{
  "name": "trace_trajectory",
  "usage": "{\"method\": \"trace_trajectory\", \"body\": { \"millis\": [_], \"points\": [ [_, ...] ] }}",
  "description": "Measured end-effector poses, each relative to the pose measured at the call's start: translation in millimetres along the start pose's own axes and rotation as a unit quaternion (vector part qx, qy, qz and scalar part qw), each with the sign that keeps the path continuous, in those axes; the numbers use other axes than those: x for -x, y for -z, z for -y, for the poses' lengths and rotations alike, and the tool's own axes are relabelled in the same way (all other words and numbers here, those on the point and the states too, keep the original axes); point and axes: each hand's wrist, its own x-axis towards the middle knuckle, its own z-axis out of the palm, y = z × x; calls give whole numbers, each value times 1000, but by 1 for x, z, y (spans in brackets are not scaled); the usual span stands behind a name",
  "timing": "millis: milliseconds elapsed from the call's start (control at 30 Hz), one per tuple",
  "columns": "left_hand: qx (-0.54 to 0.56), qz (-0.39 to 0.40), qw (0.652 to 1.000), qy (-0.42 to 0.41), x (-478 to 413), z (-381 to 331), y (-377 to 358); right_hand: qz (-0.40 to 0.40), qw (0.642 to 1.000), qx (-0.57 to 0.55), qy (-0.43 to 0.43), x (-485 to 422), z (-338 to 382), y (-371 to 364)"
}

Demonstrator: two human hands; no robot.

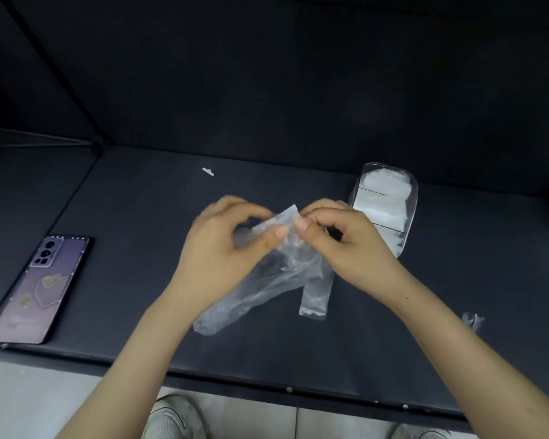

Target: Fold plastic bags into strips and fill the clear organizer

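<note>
One clear plastic bag at the middle of the dark table, raised at its top edge, lower end seemingly resting on the surface. Long axis from 1 o'clock at the raised edge down to 7 o'clock at the rounded closed end. Loose and wrinkled, not yet a strip by the look of it.

Pinched along that top edge by two hands. Left hand at the 9 o'clock side, thumb and forefinger pressed together on the film. Right hand at the 3 o'clock side, thumb and forefinger doing the same. Thumb tips almost meeting, other fingers curled loosely behind.

At 5 o'clock from the pinch, one flat narrow strip of the same film. Separate piece or part of the bag, impossible to tell.

At 2 o'clock, just beyond the right hand and so nearer to that one, one clear organizer, lying with its long axis roughly 12 to 6 o'clock. Already holding white folded bags, number not countable. Probably a short carry toward 2 o'clock once the fold is finished.

Farther out: one crumpled bit of plastic at 4 o'clock, one small white scrap at 11 o'clock, one purple phone face down at 8 o'clock, well apart. Two pale shoes below the table edge at 6 o'clock.
</note>
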Motion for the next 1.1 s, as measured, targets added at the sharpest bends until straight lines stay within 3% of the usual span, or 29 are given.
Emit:
{"method": "trace_trajectory", "body": {
  "millis": [67, 167, 300, 467, 633, 900, 1000, 1100],
  "points": [
    [85, 21, 996, 16, -7, -9, -3, -16, 998, -58, 2, 3, 1, -2],
    [196, -12, 980, 21, -12, -16, -6, 10, 991, -133, -22, 15, -7, 0],
    [399, -13, 915, 56, -13, -19, 1, 10, 993, -111, -50, 22, -24, -3],
    [490, -63, 865, 90, -12, -13, 19, -29, 989, -133, -66, 20, -28, -6],
    [489, -165, 848, 120, -9, 17, 43, 12, 982, -165, -93, 22, -25, 6],
    [429, -257, 850, 167, -2, 63, 55, 38, 985, -151, -73, 11, -7, -5],
    [236, -325, 909, 113, -2, 68, 56, 15, 989, -105, -99, -2, -1, -5],
    [63, -302, 947, 92, -9, 86, 49, -1, 992, -32, -121, -21, -11, -3]
  ]
}}
